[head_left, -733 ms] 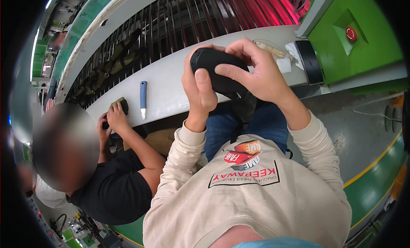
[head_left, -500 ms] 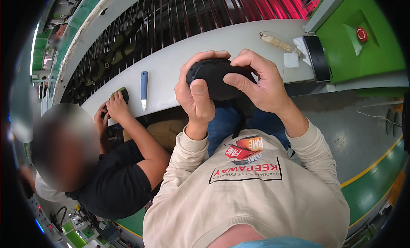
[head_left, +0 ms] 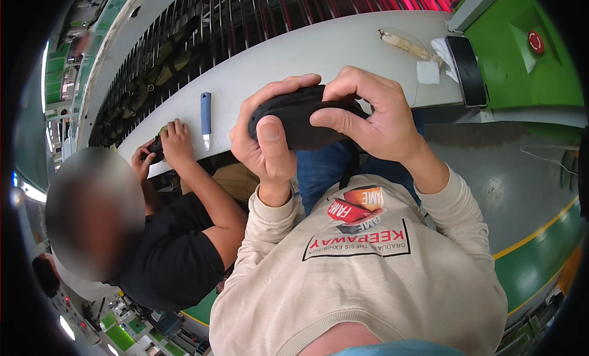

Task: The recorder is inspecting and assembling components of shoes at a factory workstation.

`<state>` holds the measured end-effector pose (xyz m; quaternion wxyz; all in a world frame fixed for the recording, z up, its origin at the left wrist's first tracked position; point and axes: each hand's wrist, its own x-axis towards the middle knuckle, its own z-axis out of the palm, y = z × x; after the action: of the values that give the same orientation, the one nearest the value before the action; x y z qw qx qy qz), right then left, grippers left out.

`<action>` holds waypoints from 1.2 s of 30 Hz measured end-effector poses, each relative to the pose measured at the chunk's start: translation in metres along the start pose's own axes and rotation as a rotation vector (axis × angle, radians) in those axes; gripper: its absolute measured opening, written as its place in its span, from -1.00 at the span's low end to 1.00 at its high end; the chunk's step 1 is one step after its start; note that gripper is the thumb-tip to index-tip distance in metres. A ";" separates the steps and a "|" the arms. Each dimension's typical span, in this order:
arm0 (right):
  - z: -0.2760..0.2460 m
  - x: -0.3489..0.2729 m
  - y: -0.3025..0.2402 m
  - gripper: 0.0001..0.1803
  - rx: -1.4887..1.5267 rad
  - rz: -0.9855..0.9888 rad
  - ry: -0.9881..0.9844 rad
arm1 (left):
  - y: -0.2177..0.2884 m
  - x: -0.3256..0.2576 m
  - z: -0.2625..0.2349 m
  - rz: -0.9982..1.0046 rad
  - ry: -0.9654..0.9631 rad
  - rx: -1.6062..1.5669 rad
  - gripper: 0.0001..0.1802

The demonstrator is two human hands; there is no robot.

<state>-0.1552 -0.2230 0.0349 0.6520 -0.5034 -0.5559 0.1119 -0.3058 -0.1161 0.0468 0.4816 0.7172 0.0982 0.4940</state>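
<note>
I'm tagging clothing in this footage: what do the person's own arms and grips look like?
Both arms wear long cream sleeves, wrinkled, plain, and ending in snug cuffs at the wrists. The left grip and right grip are bare: no glove, watch or ring shows. No cables run along the arms.

- Left hand (head_left: 257,153) bare and closed in a grip, its fingers (head_left: 285,87) curved round the far side, tips toward the right
- Left thumb (head_left: 272,141) on the near side, pointing far
- Right hand (head_left: 388,124) bare, gripping from the right, index finger (head_left: 353,81) bent
- Right thumb (head_left: 337,121) reaching left, nearer than that finger
- Left forearm (head_left: 265,227) running from near to far
- Right forearm (head_left: 457,202) slanting from near right to far left
- Both hands held near each other
</note>
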 end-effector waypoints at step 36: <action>-0.023 -0.002 -0.005 -0.65 0.239 0.403 -0.048 | 0.013 0.009 0.005 -0.042 -0.103 -0.005 -0.63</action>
<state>-0.1389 -0.2392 0.0401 0.6580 -0.5206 -0.4424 0.3167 -0.3017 -0.1201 0.0625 0.4981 0.7383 0.0871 0.4463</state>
